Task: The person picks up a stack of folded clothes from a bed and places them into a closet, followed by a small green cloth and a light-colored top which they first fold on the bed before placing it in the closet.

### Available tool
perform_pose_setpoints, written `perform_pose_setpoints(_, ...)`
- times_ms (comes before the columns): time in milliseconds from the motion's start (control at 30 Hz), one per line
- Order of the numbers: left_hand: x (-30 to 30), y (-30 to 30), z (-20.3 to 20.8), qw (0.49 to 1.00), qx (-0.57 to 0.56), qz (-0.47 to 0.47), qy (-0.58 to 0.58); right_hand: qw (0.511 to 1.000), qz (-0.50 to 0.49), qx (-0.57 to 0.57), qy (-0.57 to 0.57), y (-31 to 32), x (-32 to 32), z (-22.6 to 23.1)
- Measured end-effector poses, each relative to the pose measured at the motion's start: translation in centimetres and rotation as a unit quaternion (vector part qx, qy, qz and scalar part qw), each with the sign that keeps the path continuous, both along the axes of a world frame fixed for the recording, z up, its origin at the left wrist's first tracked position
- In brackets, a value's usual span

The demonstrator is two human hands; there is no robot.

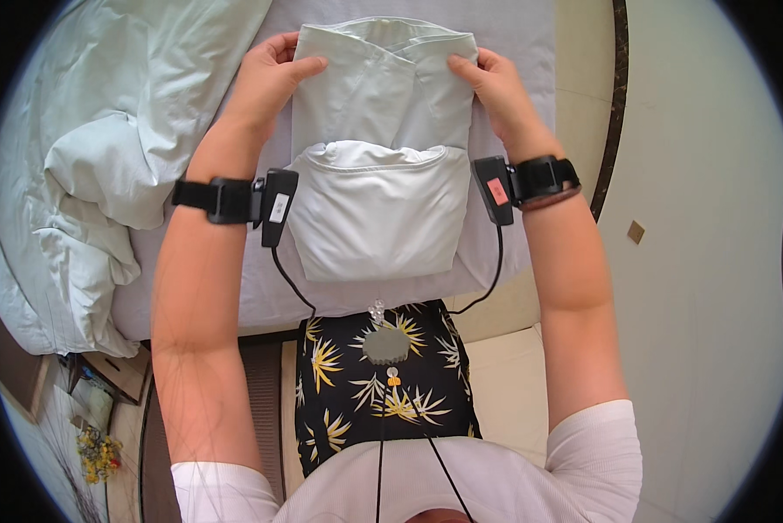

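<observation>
A folded pale grey-white garment lies flat in front of me, its lower part turned up as a pouch with a seamed edge. The upper part narrows to an open top where two layers cross. My left hand grips the top left corner, thumb on the front and fingers behind. At the top right corner my right hand pinches the cloth the same way. The fingers behind the cloth are partly hidden. Whether the garment is a shirt or trousers I cannot tell.
Under the garment is a bed with a pale lilac sheet. A rumpled pale green quilt heaps up on the left. Black strapped devices with cables sit on both wrists. Yellow flowers stand at the lower left.
</observation>
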State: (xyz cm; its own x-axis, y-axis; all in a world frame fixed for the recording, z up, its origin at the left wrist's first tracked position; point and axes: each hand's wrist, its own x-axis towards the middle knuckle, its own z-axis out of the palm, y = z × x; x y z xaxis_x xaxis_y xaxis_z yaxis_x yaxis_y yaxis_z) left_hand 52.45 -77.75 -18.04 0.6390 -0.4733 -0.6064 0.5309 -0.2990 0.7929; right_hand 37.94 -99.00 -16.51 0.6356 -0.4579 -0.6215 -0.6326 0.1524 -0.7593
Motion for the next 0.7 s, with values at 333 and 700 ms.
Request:
perform_pose_setpoints(333,-12.0,13.4,4.9,0.710,-0.036,-0.343,-0.614,0.778,0.412,-0.428,-0.203,9.6,-16.5,5.9)
perform_pose_setpoints(700,-18.2,15.2,0.2,0.696,0.058,-0.403,-0.592,0.758,0.455,-0.455,-0.108,12.9,-18.8,2.7)
